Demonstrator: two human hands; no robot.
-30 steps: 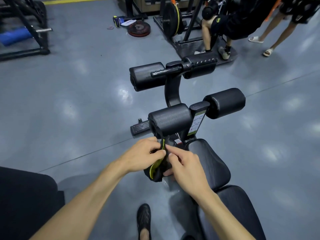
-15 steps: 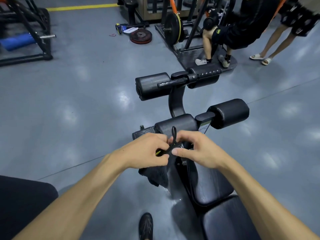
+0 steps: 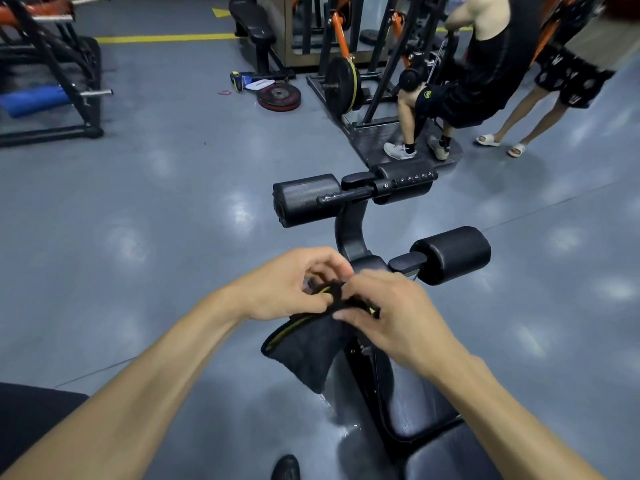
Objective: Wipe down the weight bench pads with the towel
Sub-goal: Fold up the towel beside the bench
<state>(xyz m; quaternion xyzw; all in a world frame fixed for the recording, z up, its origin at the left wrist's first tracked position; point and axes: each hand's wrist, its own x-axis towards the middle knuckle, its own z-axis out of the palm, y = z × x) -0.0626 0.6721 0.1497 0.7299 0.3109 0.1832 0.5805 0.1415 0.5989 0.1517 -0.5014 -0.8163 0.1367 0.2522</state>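
A dark towel [image 3: 308, 351] with a yellow-green edge hangs in the air over the front of the black weight bench. My left hand [image 3: 291, 285] pinches its top edge on the left, and my right hand [image 3: 391, 317] pinches the same edge on the right. The hands cover the bench's near left roller pad. The seat pad [image 3: 412, 400] lies below my right forearm. Beyond my hands stand the right roller pad [image 3: 453, 254] and the upper left roller pad [image 3: 304, 200] on the curved post.
Two people [image 3: 485, 71] are at a weight machine [image 3: 346, 84] at the back right. Weight plates [image 3: 278, 96] lie on the grey floor behind the bench. A rack [image 3: 59, 88] stands at the back left. My shoe [image 3: 285, 467] is at the bottom.
The towel has spread from a bunched fold into a wider hanging cloth between my hands. My hands rose slightly and the view tilted up toward the back of the gym.
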